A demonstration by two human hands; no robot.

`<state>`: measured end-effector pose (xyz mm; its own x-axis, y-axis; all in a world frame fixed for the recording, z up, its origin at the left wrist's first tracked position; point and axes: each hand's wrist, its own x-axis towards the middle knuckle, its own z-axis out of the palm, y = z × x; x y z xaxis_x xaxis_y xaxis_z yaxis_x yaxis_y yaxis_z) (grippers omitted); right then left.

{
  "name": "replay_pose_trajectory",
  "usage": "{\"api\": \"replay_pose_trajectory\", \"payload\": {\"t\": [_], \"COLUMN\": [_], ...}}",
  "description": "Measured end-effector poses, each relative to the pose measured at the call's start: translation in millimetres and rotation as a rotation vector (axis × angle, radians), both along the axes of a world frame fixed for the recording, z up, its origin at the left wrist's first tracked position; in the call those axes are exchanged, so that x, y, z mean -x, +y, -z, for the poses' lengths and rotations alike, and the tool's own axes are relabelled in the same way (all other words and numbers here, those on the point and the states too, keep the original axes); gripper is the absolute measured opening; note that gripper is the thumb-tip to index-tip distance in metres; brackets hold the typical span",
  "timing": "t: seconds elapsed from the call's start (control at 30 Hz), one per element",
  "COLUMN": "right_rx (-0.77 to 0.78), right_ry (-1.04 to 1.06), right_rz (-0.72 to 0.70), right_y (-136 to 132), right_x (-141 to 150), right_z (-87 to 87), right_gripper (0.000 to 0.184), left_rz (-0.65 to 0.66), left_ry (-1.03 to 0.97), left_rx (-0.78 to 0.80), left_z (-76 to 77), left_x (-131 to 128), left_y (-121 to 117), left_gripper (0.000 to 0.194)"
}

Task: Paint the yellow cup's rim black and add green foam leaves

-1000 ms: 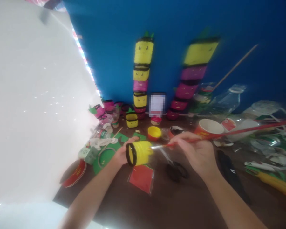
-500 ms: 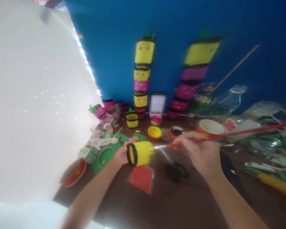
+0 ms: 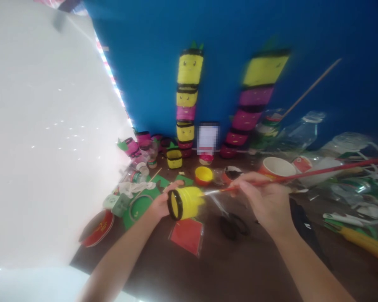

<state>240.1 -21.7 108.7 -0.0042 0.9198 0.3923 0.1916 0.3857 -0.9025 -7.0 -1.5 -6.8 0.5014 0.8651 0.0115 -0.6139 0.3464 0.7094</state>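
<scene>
My left hand [image 3: 161,203] is closed round a small yellow cup with a black rim [image 3: 185,203], held on its side above the brown table [image 3: 227,268]. My right hand [image 3: 264,201] pinches a long red-handled paintbrush [image 3: 305,175]. The brush's bristle tip touches the far end of the yellow cup. A small yellow paint pot [image 3: 203,174] and a pot with black paint [image 3: 231,172] stand just behind the brush.
Two tall stacks of yellow and pink painted cups [image 3: 188,100] [image 3: 255,100] lean on the blue wall. A red paper cup [image 3: 276,168], clear plastic bottles [image 3: 297,134], black scissors [image 3: 234,226], a red packet [image 3: 187,235] and green foam pieces [image 3: 141,203] litter the table. A white board [image 3: 44,138] fills the left.
The brush tip has shifted slightly against the cup's end and my right hand has edged a little; the left hand and the cup stay almost where they were.
</scene>
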Motion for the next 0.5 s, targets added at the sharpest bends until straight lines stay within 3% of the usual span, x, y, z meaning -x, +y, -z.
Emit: {"api": "replay_pose_trajectory", "payload": {"t": [0.5], "right_rx": [-0.026], "right_ry": [-0.041], "right_rz": [0.044], "right_y": [1.1], "right_x": [-0.5], "right_z": [-3.1], "right_gripper": [0.018], "left_rz": [-0.016], "left_ry": [0.017], "left_rx": [0.014], "left_z": [-0.2], "left_x": [-1.2], "left_y": [-1.3], "left_gripper": [0.078]}}
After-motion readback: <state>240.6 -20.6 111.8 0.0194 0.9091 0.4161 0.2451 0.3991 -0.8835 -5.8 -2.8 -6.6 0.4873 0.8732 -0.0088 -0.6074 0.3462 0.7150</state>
